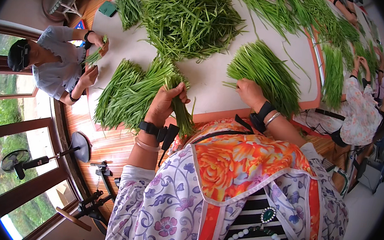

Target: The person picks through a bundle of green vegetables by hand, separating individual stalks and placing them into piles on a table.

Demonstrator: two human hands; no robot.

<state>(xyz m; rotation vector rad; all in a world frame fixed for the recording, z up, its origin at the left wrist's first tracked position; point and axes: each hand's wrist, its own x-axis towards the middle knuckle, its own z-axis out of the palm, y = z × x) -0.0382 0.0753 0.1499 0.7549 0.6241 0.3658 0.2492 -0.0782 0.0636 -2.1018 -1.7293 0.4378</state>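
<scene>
Gripped in my left hand (pixel 170 98) is an upright bunch of long green leafy stalks (pixel 181 113), its lower end hanging near my waist. Beside it, a larger bundle of stalks (pixel 123 92) lies on the pale tabletop (pixel 206 93) at the near left. My right hand (pixel 248 94) has its fingers curled at the pale ends of another neat bundle (pixel 266 71) to the right, pinching some stalks there. A big loose heap of cut greens (pixel 187 20) sits beyond both hands at the back middle.
A person (pixel 54 60) at the left handles stalks. Other people (pixel 359 108) work at the right among more greens (pixel 332 78). A small green box (pixel 107 8) lies at the back left. A fan (pixel 17 161) and black stands (pixel 103 176) stand by the window at lower left.
</scene>
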